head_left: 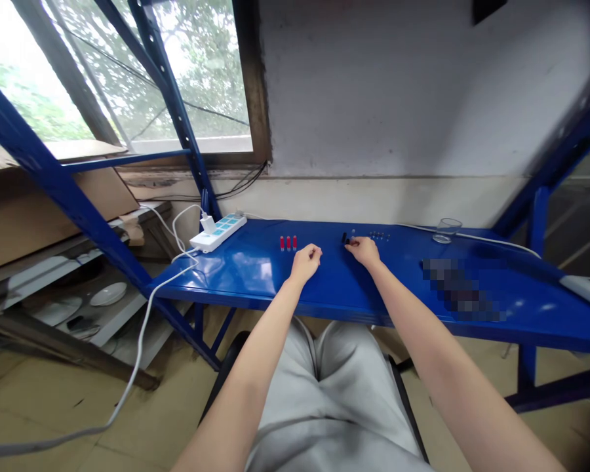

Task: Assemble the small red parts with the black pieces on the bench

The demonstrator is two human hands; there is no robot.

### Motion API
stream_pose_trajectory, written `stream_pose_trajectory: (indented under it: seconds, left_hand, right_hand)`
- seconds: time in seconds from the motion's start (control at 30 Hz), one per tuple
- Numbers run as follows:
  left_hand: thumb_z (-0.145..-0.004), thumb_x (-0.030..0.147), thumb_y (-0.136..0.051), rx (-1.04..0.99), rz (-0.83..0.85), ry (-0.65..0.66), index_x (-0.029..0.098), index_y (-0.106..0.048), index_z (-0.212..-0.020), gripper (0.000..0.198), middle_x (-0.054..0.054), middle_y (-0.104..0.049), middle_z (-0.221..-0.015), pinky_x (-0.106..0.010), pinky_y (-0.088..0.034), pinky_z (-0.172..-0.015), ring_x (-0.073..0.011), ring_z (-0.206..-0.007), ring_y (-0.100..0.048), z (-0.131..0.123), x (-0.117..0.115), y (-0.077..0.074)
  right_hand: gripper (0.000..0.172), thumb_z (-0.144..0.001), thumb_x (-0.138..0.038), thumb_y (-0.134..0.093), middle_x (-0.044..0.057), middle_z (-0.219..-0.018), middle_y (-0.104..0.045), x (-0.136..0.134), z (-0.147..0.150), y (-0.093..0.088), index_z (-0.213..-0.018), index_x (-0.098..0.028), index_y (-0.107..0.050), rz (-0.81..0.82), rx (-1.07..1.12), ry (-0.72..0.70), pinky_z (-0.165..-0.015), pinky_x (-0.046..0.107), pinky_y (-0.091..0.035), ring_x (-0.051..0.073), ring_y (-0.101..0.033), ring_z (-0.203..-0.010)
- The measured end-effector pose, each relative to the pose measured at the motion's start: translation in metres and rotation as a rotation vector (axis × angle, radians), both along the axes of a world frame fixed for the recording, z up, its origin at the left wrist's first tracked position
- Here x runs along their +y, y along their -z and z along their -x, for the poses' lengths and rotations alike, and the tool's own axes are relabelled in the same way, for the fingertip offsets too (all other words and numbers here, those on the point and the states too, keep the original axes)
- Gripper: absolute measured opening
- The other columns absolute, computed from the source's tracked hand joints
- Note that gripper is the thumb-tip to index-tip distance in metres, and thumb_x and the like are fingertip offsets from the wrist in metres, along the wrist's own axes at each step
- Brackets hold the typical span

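Note:
My left hand [307, 262] hovers over the blue shelf top with its fingers curled together; whatever may be between them is hidden. To its left stand three small red tubes [288, 243] in a row, with paler lower ends. My right hand [364, 250] is at the shelf surface, its thumb and fingers pinched at a small black piece [347, 241]. Just behind those fingertips stands a small black cylinder [344, 236], and beside it a tiny clear piece [353, 231]. Several tiny shiny parts [379, 236] lie in rows to the right of this hand.
A white power strip [219, 231] with a plugged-in charger sits at the shelf's left end, its cord [145, 314] hanging to the floor. A clear glass cup [446, 230] stands at the back right. A blurred dark object [465, 288] lies nearer. Blue metal posts [177, 105] frame both sides.

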State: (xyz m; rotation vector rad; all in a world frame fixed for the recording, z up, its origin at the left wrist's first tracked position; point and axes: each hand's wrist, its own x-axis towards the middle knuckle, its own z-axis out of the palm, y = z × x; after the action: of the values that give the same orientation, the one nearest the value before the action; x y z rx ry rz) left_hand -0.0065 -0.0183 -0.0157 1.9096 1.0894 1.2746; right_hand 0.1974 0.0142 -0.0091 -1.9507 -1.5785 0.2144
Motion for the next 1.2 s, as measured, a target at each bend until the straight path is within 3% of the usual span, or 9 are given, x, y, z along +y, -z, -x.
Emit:
stream_pose_trajectory:
  seconds: [0.97,1.2]
  left_hand:
    - [-0.083,0.034,-0.041,0.025,0.008,-0.002,0.017,-0.054,-0.072,0.024,0.002,-0.054,-0.056,-0.02,-0.036,-0.048,-0.0077,-0.046,-0.047,0.0,-0.001,0.0]
    - [-0.083,0.033,-0.042,0.028,-0.003,-0.006,0.017,-0.055,-0.071,0.023,0.002,-0.054,-0.055,-0.02,-0.037,-0.049,-0.0079,-0.046,-0.048,0.0,-0.001,0.0]
  right_hand:
    - [0.02,-0.073,-0.037,-0.058,0.008,-0.086,-0.067,0.02,0.002,0.003,-0.082,-0.021,-0.066,0.033,-0.082,0.026,-0.066,0.029,-0.045,0.022,-0.062,-0.082]
    - [0.018,-0.071,-0.029,-0.061,0.009,-0.088,-0.067,0.025,-0.007,-0.003,-0.084,-0.019,-0.066,0.111,-0.07,0.008,-0.068,0.028,-0.045,0.022,-0.062,-0.084]
